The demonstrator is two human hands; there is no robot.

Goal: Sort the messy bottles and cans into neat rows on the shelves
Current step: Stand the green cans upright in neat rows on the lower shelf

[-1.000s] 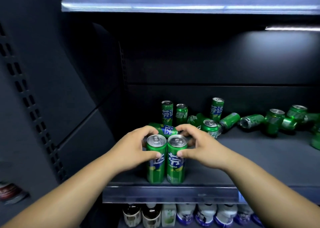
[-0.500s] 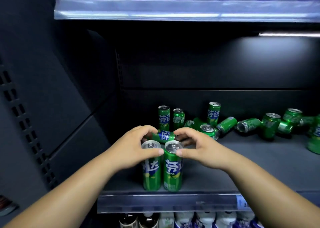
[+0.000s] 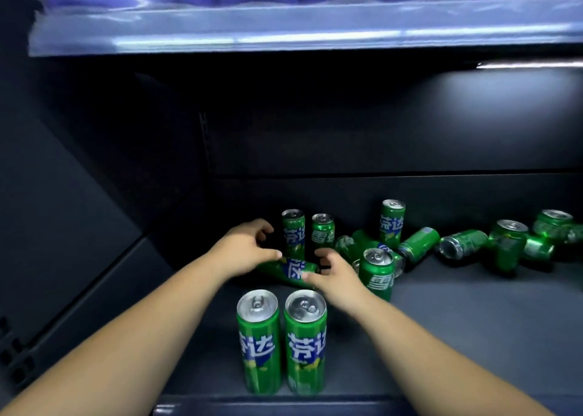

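Basically, fallen can (image 3: 291,269) lay crosswise mid-frame between splayed left hand (image 3: 247,248) and touching right hand (image 3: 336,275), clamp unclear.

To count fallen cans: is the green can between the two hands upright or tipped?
Tipped. The can lies on its side on the shelf, label sideways, between left hand and right hand.

"芬达" on front tall can (image 3: 304,349), "雪碧" on shorter can (image 3: 377,278)
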